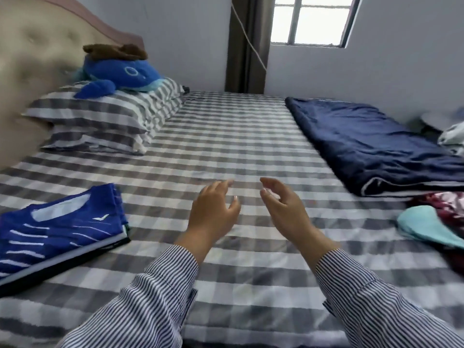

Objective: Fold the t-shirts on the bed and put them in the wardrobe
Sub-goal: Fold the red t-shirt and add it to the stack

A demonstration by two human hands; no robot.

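Soft daylight comes from the window (pixel 311 20) ahead of me, its panes blown out white. The room is evenly lit with faint shadows. Wide-angle bending curves the headboard (pixel 27 59), whose edge smears with blur.

Folded blue t-shirt (pixel 57 232) cut by left edge, clothes pile (pixel 442 214) cut by right edge, headboard (pixel 30 59) blurred

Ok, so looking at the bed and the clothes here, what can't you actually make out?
Head view only:
- The heap of clothes, dark red patterned cloth under a light turquoise piece, is cut by the right edge; its count is unknown.
- The white patterned cloth is cut off there too.
- The folded blue t-shirt with white streaks runs past the left edge.
- The beige tufted headboard is blurred.
- No wardrobe is in frame.
- The left hand and right hand hold nothing.
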